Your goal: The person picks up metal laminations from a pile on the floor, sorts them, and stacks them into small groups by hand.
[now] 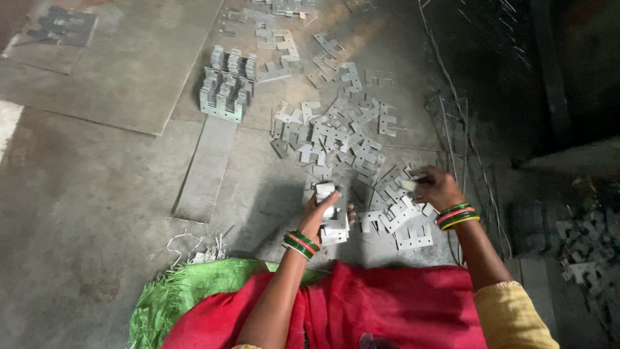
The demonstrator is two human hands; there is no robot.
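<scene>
head view: the left hand (326,210) grips a small stack of grey metal plates (332,216) held upright over the concrete floor (97,194), just in front of the red garment (361,304). the right hand (436,187) pinches one loose plate (408,185) at the near edge of the scattered pile (342,136), which lies ahead of both hands, nearer the right.

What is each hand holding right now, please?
Left hand: closed on a stack of flat metal plates.
Right hand: closed on one metal plate from the floor pile.
</scene>
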